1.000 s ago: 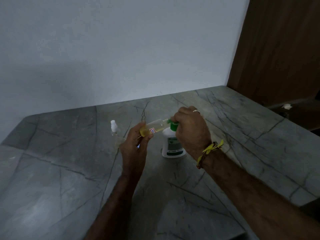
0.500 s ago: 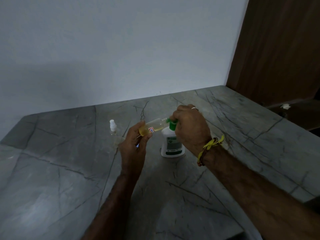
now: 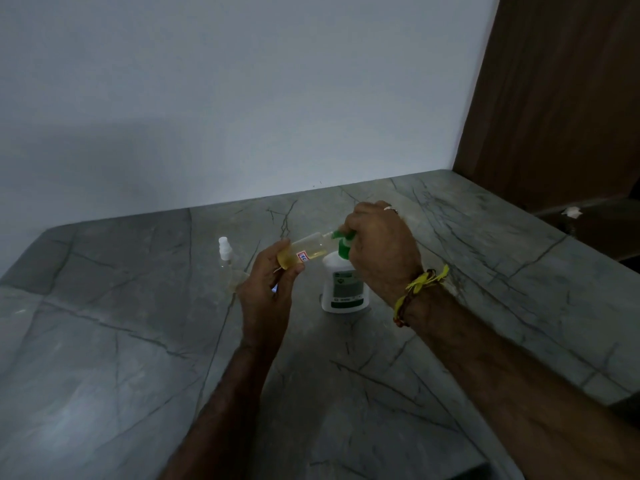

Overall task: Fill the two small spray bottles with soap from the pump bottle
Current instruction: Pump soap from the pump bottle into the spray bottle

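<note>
Here, from the head view, the left hand (image 3: 266,292) pinches a small spray bottle (image 3: 304,252) tipped sideways, yellow soap inside. Its open mouth meets the green pump (image 3: 343,242) just past those fingers. The right hand (image 3: 381,251) curls over the pump bottle (image 3: 343,289). Another spray bottle (image 3: 225,254) stands beyond the left fingers, apart.

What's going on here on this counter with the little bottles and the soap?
A person is filling a small spray bottle with soap. The left hand holds that bottle tilted, its open neck up at the green pump of the white pump bottle, which stands on the grey stone counter. The right hand is curled over the pump head. Yellowish liquid already sits in the tilted bottle. A second spray bottle, capped, stands to the left.
</note>
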